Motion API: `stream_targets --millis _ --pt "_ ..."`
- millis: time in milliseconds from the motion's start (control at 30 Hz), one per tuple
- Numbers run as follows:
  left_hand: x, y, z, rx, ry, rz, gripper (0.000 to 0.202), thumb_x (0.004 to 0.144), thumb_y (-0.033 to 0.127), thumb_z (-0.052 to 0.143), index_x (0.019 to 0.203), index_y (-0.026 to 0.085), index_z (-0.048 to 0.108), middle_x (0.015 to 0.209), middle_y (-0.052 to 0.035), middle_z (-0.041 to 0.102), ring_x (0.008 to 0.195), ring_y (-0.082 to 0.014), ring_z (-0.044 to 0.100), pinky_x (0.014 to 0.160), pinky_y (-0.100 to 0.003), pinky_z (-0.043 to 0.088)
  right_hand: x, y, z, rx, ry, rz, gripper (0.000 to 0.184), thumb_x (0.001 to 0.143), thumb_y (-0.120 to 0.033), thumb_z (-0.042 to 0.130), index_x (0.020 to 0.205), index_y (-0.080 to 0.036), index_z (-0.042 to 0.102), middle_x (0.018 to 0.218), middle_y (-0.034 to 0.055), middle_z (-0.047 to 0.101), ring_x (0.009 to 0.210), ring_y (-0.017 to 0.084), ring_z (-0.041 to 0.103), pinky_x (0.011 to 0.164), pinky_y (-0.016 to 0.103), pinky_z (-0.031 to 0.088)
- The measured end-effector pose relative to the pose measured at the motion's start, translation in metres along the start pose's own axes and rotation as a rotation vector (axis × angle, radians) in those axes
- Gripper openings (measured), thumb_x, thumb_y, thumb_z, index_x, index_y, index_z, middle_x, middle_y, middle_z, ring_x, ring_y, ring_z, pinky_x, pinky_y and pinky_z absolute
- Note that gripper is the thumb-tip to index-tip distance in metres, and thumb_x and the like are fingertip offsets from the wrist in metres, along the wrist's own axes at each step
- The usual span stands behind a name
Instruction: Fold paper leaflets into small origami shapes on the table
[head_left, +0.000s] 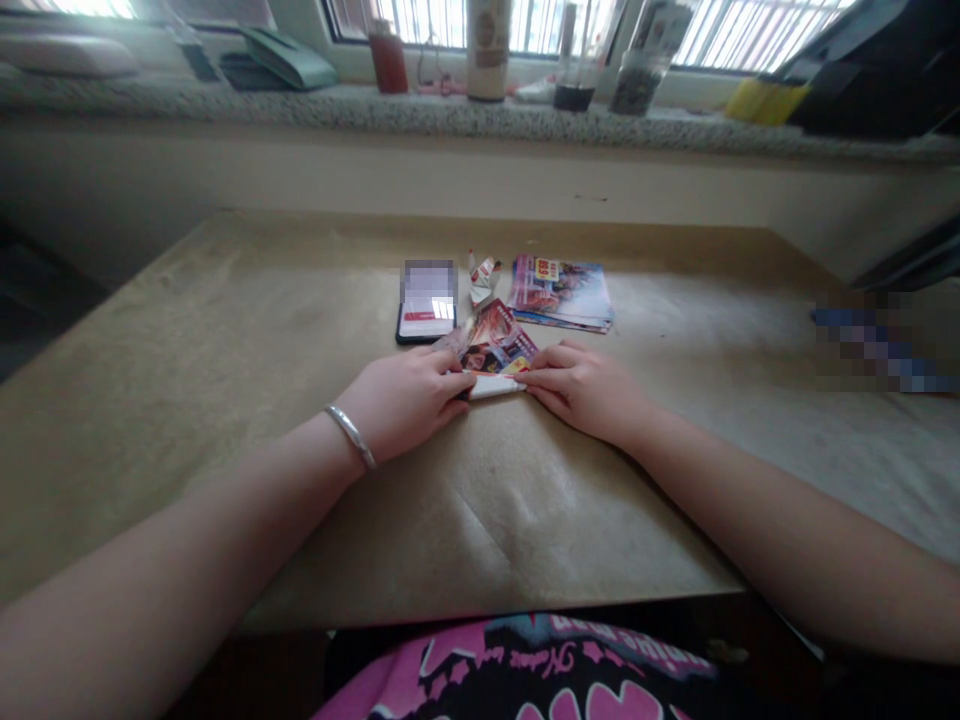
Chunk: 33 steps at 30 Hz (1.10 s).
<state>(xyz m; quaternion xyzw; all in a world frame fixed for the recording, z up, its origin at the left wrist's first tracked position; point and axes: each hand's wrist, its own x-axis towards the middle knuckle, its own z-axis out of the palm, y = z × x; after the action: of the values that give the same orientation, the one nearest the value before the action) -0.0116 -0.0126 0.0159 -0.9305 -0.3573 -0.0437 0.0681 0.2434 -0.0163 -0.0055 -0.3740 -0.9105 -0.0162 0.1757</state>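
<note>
Leaflet sheet (491,345) is held flat on brown paper (487,520), directly in front of the body, its near edge turned over into a narrow white strip (487,386). A fold is being worked along that strip, and the sheet is pinned at both ends. The left hand (401,400) is laid over the sheet's left end and the right hand (585,390) over its right end. Both are held palm down with the wrists low, and the forearms are angled inward from either side, so that the fingertips are brought near each other with the strip between them. The left fingers (448,378) are kept together and curled over the strip's end; the right fingers (544,375) are also kept together and pressed against the paper. Whether the sheet is gripped from beneath cannot be told, since the thumbs are hidden. A silver bangle (350,437) is worn on the left wrist. Just beyond the sheet, a phone (426,322) is laid face up, partly blurred. Beside it is placed a small folded paper figure (484,278), and a stack of leaflets (561,293) is set further right. Bottles and jars are ranged along the windowsill (450,122).
</note>
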Motion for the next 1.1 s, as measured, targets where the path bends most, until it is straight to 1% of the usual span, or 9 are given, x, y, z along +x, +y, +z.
stream_targets --millis 67,233,333,467,667,933,1100 --pt "0.001 0.001 0.003 0.026 0.018 0.003 0.027 0.093 0.032 0.048 0.111 0.025 0.066 0.105 -0.0057 0.065 0.094 -0.0212 0.061 0.077 -0.033 0.052 -0.001 0.000 0.000 -0.011 0.000 0.001 0.029 0.093 -0.025 0.048 0.111 -0.021 0.071 0.096 0.0074 0.069 0.088 0.019 0.057 0.078 0.031 0.046" --pt "0.003 0.003 0.006 0.038 0.069 -0.004 0.028 0.095 0.033 0.045 0.111 0.024 0.066 0.104 -0.0041 0.066 0.092 -0.0204 0.062 0.074 -0.032 0.053 -0.002 -0.002 0.000 -0.039 0.002 0.007 0.030 0.093 -0.025 0.047 0.114 -0.022 0.069 0.098 0.0070 0.068 0.089 0.020 0.058 0.080 0.032 0.047" --pt "0.004 0.007 0.003 0.078 0.059 -0.012 0.027 0.093 0.031 0.047 0.110 0.023 0.066 0.098 -0.0046 0.066 0.088 -0.0215 0.062 0.070 -0.032 0.052 -0.002 -0.001 0.001 -0.040 -0.002 0.022 0.028 0.093 -0.025 0.048 0.109 -0.020 0.069 0.100 0.0074 0.068 0.091 0.020 0.059 0.082 0.032 0.047" --pt "0.005 0.010 0.000 0.095 0.043 -0.018 0.027 0.093 0.032 0.045 0.106 0.022 0.067 0.097 -0.0051 0.066 0.088 -0.0218 0.063 0.070 -0.032 0.052 -0.002 0.000 0.000 -0.019 -0.013 0.017 0.024 0.092 -0.025 0.049 0.101 -0.019 0.071 0.099 0.0067 0.069 0.091 0.020 0.060 0.082 0.031 0.047" --pt "0.004 0.010 0.003 0.105 0.053 -0.031 0.029 0.094 0.033 0.043 0.105 0.021 0.067 0.097 -0.0058 0.065 0.090 -0.0224 0.062 0.070 -0.032 0.051 -0.002 0.001 -0.001 0.006 0.012 0.030 0.026 0.092 -0.026 0.049 0.099 -0.020 0.073 0.097 0.0057 0.069 0.087 0.018 0.060 0.079 0.030 0.048" --pt "0.005 0.013 0.003 0.105 0.032 -0.062 0.032 0.094 0.033 0.040 0.107 0.019 0.066 0.098 -0.0074 0.065 0.092 -0.0239 0.063 0.069 -0.034 0.052 -0.001 -0.001 -0.002 0.001 -0.018 0.059 0.026 0.092 -0.027 0.050 0.100 -0.021 0.074 0.097 0.0069 0.069 0.088 0.018 0.060 0.077 0.030 0.047" --pt "0.006 0.015 0.002 0.110 0.021 -0.070 0.033 0.094 0.032 0.040 0.109 0.018 0.066 0.098 -0.0084 0.065 0.093 -0.0244 0.063 0.068 -0.032 0.051 -0.001 -0.002 -0.003 -0.017 -0.026 0.073 0.025 0.092 -0.027 0.050 0.099 -0.023 0.074 0.097 0.0062 0.069 0.087 0.018 0.060 0.075 0.030 0.046"
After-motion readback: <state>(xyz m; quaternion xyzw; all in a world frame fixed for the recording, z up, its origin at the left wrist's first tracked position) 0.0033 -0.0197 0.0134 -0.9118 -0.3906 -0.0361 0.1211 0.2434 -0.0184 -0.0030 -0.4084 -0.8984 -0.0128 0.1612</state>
